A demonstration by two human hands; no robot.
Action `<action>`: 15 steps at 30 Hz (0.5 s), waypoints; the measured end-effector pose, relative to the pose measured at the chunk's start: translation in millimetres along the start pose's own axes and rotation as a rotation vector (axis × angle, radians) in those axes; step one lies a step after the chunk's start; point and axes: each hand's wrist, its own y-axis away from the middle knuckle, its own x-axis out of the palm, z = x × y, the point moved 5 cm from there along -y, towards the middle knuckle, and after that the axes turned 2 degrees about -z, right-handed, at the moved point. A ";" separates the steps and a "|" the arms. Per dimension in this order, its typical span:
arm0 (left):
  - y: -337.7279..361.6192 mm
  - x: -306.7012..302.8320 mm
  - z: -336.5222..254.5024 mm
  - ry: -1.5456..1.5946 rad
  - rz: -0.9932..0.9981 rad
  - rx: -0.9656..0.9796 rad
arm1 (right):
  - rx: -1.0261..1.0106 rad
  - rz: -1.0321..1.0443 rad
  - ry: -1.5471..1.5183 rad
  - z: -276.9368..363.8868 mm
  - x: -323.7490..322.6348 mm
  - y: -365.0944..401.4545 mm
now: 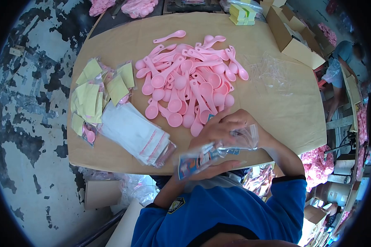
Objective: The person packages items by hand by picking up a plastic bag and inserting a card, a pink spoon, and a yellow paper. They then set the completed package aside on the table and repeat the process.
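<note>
Right fingers (234, 117) grip clear plastic (246, 138) near heaped pink spoons (193, 78); left fingers' (223, 167) hold unclear.

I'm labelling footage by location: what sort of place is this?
Probably a small packing workshop: a heap of pink measuring spoons, a stack of clear plastic bags and an open cardboard box.

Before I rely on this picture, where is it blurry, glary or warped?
Head view: the lens bows the table's edges and leaves the corners black; motion blur softens the left hand, right hand and printed packet; glints streak the clear plastic; the pink spoons look fairly crisp.
</note>
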 end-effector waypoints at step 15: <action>-9.9 -21.3 -38.2 -0.199 -0.430 0.201 | 0.132 -0.482 1.137 -28.9 -146.1 -41.3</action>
